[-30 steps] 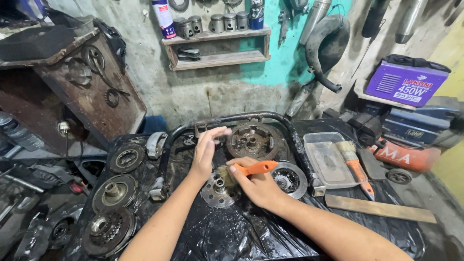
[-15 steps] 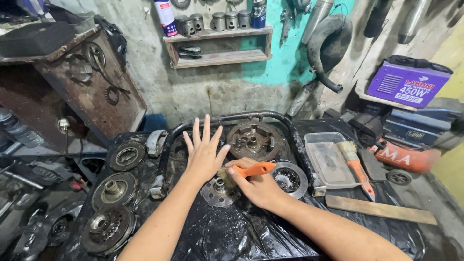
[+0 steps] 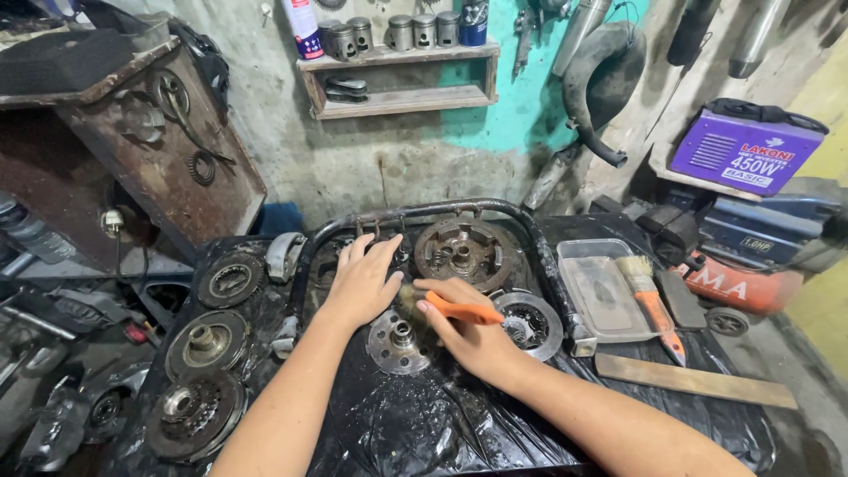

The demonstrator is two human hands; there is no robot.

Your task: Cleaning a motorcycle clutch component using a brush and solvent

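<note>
Centrally, left hand (image 3: 364, 281): released, fingers spread, palm flat on the black-lined tray (image 3: 424, 415) just above the round perforated metal disc (image 3: 397, 340).
Right hand (image 3: 473, 329): clenched around an orange-handled brush (image 3: 455, 309), bristles near the disc.
Disc: lies flat between both hands.
Tray's right side: second brush (image 3: 652, 305) beside a clear plastic container (image 3: 601, 291).

brush bristles (image 3: 408, 296): blurred | right hand (image 3: 473, 331): hides brush handle

Two hands (image 3: 358, 284) (image 3: 473, 331), two orange-handled brushes (image 3: 459, 311) (image 3: 652, 305), six round clutch parts (image 3: 399, 340) on the surface, perhaps more in shadow, one clear tray (image 3: 594, 300), one wooden strip (image 3: 693, 381).
</note>
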